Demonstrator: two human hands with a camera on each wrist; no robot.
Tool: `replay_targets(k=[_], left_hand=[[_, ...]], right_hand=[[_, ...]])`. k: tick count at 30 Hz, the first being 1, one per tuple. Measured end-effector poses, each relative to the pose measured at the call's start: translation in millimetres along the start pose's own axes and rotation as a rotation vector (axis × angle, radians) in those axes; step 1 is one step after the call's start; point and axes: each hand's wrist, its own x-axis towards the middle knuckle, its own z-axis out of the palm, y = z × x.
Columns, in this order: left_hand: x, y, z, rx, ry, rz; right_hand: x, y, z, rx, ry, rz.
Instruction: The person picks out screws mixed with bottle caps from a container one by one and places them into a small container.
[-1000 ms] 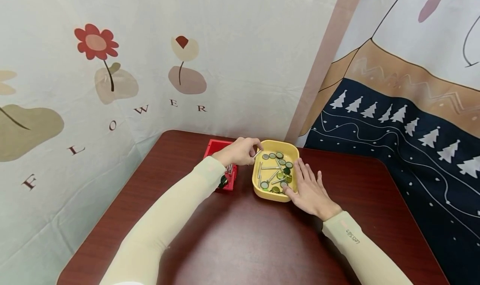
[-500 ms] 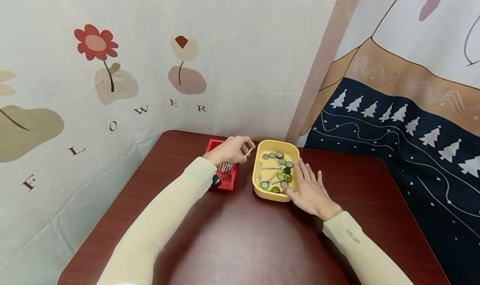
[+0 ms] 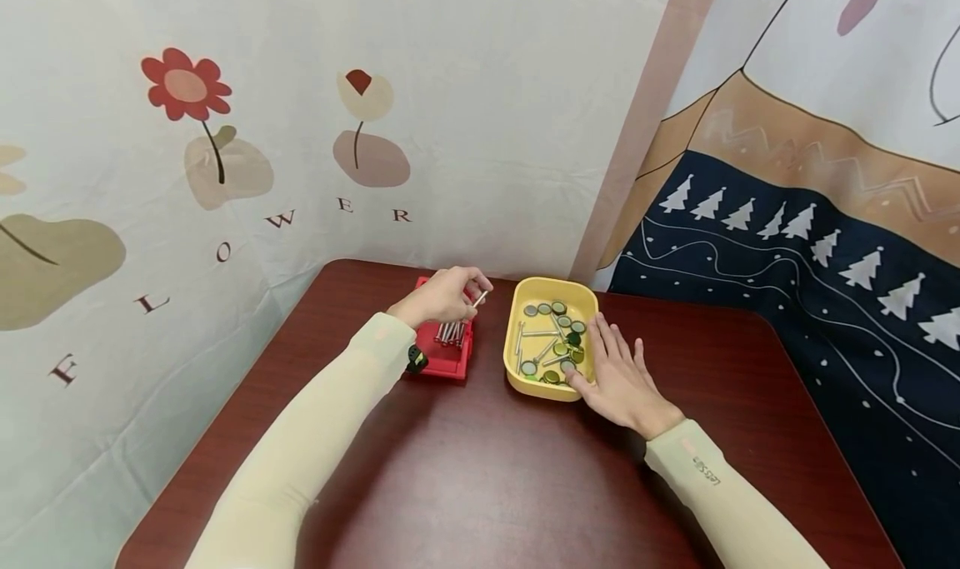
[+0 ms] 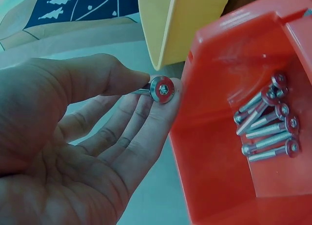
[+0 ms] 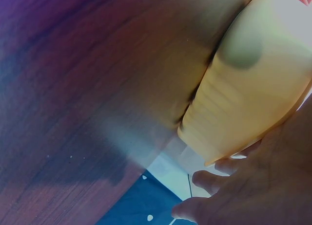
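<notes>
My left hand (image 3: 447,294) pinches a silver hex-socket bolt (image 4: 162,89) between thumb and fingers, above the red bin (image 3: 442,367). Inside that bin, several similar bolts (image 4: 270,120) lie bunched together, clear in the left wrist view. To the right stands a yellow tray (image 3: 512,336) holding loose bolts (image 3: 538,333) and several round caps (image 3: 551,377), some gold, some grey-faced. My right hand (image 3: 618,377) rests with straight fingers against the tray's right side. The right wrist view catches the tray's outer wall (image 5: 243,93) beside that hand.
Both containers stand on a dark reddish-brown table (image 3: 480,469). A printed cloth (image 3: 480,136) with flowers and letters hangs behind the table, and a navy section with white trees (image 3: 750,244) is at the right. A small black item (image 3: 416,358) shows by my left wrist.
The left hand has moved leftward from the yellow tray's edge to above the red bin, carrying the bolt. The right hand has stayed against the tray.
</notes>
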Motion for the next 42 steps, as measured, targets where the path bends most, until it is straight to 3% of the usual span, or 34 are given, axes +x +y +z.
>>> replay_targets(k=[15, 28, 35, 39, 40, 42], left_hand=[[0.9, -24.1, -6.1, -0.043, 0.053, -0.072], [-0.5, -45.0, 4.9, -0.044, 0.081, -0.179], [0.0, -50.0, 7.2, -0.013, 0.058, -0.206], [8.5, -59.1, 9.1, -0.043, 0.029, -0.221], [18.4, -76.1, 14.4, -0.063, 0.032, -0.193], [24.0, -79.8, 15.9, -0.062, 0.021, -0.196]], right_hand=[[-0.4, 1, 1, -0.004, -0.001, 0.005], [-1.6, 0, 2, -0.01, 0.017, -0.013], [-1.2, -1, 0, -0.008, 0.013, -0.009], [-0.7, 0, 0, -0.008, 0.008, -0.007], [-0.5, 0, 0, -0.009, 0.008, -0.007], [-0.2, 0, 1, -0.013, 0.008, -0.006]])
